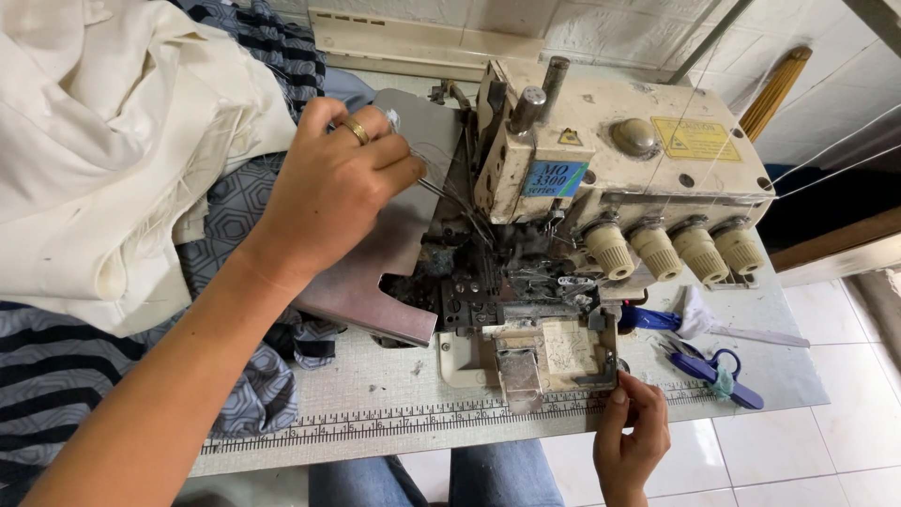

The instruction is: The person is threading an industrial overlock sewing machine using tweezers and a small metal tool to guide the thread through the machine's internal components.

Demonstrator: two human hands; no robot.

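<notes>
A cream overlock sewing machine (619, 160) stands on a worn table (394, 394). Its grey side cover (394, 253) is swung open, baring the dark looper parts (479, 282). My left hand (328, 188), with a gold ring, reaches over that cover and pinches thin tweezers (450, 199) that point into the threading area. My right hand (631, 441) is at the table's front edge, fingers curled against the machine's lower front cover (554, 352); whether it grips thread I cannot tell.
Cream cloth (103, 141) and striped and patterned grey fabric (56, 366) pile up at the left. Blue-handled scissors (713, 366) and a second blue-handled tool (657, 319) lie at the right. Four tension knobs (671, 249) line the machine front. Threads run up to the right.
</notes>
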